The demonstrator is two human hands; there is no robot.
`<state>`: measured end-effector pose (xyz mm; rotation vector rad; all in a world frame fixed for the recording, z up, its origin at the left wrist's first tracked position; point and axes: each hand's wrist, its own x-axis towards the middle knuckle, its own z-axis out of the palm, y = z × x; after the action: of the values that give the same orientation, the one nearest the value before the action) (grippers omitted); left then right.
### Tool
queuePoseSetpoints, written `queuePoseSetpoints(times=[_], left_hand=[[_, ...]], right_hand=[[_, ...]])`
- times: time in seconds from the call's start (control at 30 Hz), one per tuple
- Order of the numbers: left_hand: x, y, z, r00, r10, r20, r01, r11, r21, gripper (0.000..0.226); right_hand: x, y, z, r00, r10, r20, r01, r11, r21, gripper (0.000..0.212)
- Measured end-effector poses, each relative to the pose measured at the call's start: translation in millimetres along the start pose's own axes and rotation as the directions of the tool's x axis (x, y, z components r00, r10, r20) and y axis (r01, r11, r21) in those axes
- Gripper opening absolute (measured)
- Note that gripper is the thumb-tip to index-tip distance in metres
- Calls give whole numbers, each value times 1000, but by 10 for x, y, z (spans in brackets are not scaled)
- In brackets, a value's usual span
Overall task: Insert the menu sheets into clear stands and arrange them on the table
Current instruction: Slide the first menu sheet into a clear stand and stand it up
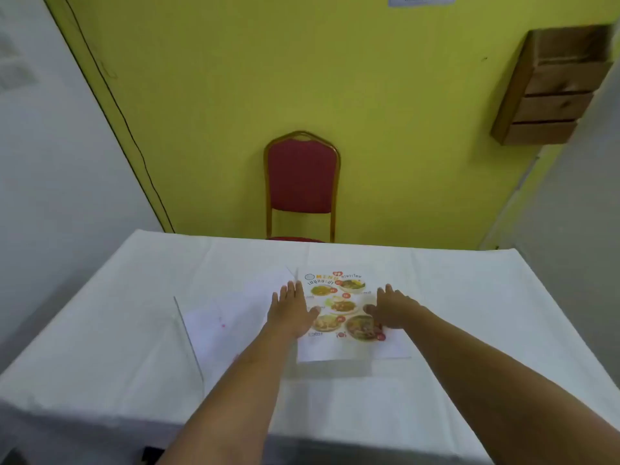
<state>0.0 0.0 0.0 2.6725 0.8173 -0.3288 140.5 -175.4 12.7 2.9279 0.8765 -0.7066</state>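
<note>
A printed menu sheet [335,307] with food pictures lies face up in the middle of the white-clothed table [469,297], apparently inside or on a flat clear stand whose edge shows below it. My left hand [291,312] rests flat on the sheet's left edge, fingers spread. My right hand [391,305] lies palm down on its right side. A second clear stand [188,340] lies to the left, with a pale sheet [231,310] showing faint red marks through it.
A red padded chair [302,182] with a gold frame stands behind the table's far edge against a yellow wall. A brown cardboard holder [550,85] hangs on the wall at the upper right. A white wall runs along the left.
</note>
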Motion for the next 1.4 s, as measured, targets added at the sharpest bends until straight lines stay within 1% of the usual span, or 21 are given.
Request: queuePoseSetpoints(times=[0.07,0.13,0.2,0.27,0.3,0.37,0.4,0.43,0.5,0.53,0.6,0.63,0.7,0.8,0.87,0.97,1.07,1.17,1.3,1.4], left_hand=[[-35,13,76,999,-16,44,16,1000,-18,92],[-62,-12,206,996,-33,83,36,998,-44,98],[-70,-33,269,996,-57,72,68,986,-155,103],[-46,-52,291,996,-65,64,81,951,-297,103],[-44,-53,297,997,-51,66,72,918,-390,99],[-63,-22,278,997,-21,70,58,811,-582,85],[-67,7,252,996,-19,84,70,752,-655,80],[-58,30,226,996,-30,87,83,714,-696,77],[-34,76,174,991,-100,89,133,698,-703,79],[-24,93,152,986,-141,93,166,701,-694,81],[-5,111,113,971,-218,100,227,700,-677,79],[13,103,110,967,-233,103,241,701,-672,70],[43,69,120,967,-225,117,244,703,-668,55],[56,33,126,968,-204,148,248,683,-687,47],[52,32,128,969,-200,142,241,667,-705,48],[34,64,134,978,-191,82,191,670,-717,48],[22,135,87,988,-156,13,117,680,-724,51],[40,249,-14,991,-127,-35,66,710,-701,53],[81,436,-125,992,-77,-95,-6,747,-665,59],[101,580,-176,987,-47,-151,-72,714,-697,70]], right_hand=[[4,75,61,999,42,28,-43,998,36,67],[35,143,150,995,54,90,-64,991,119,69],[45,136,189,994,56,96,-79,964,254,72],[50,109,190,994,73,80,-100,904,416,77],[61,104,206,993,93,78,-119,869,480,82],[88,95,250,986,148,78,-166,800,577,86],[115,96,263,981,173,91,-193,764,616,81],[149,109,271,975,192,111,-217,726,653,70],[174,117,267,964,208,168,-264,636,726,48],[177,119,270,959,210,191,-280,595,753,41],[176,130,281,957,210,201,-285,537,794,33],[176,139,291,957,209,200,-282,518,808,32],[172,145,328,960,213,183,-267,496,826,37],[177,164,433,964,233,128,-232,497,837,49],[103,140,437,962,257,90,-207,478,854,44],[-11,123,391,959,279,42,-171,457,873,35],[-50,159,321,954,299,-17,-126,452,883,45],[-80,206,196,937,345,-49,-118,446,887,54],[-177,297,19,917,382,-116,-75,450,890,53],[-282,379,-56,890,416,-188,-36,474,880,52]])
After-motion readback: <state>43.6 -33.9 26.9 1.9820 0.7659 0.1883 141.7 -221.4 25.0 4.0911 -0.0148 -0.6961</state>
